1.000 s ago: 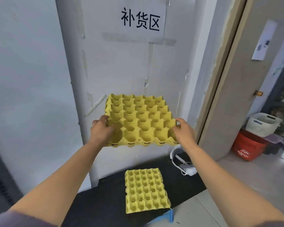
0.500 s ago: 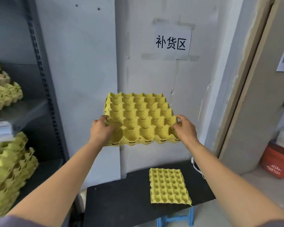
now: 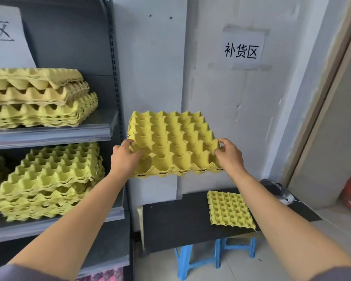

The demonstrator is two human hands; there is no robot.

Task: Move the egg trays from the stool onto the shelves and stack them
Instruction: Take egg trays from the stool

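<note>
A person's two bare arms reach forward from the bottom of the frame. At the center, the left hand (image 3: pixel 126 159) and right hand (image 3: pixel 229 157) are set apart, each gripping an opposite near corner of a yellow egg tray (image 3: pixel 174 142), fingers curled over its rim. The tray is held in the air in front of a white wall, roughly level, cups facing up. Its near edge looks double, so it may be two nested trays; this cannot be told for sure.

In the lower right, a second egg tray (image 3: pixel 230 208) lies flat on a black board (image 3: pixel 170 220) resting on a blue stool (image 3: pixel 199 258), below the right forearm and waiting to be moved.

The left of the frame holds grey shelves. The upper shelf (image 3: pixel 49 134) carries one yellow stack (image 3: pixel 39 98); the lower shelf (image 3: pixel 69 222) carries another stack (image 3: pixel 49 179), somewhat uneven.

Both stacks lie to the left of the held tray, so the left hand is the nearer one and would likely lead the sideways move. The tray is close to square, so it needs little turning. The lower stack's top sits about level with the hands; the upper stack is higher.

A paper sign (image 3: pixel 241 50) is taped to the wall in the upper right.
</note>
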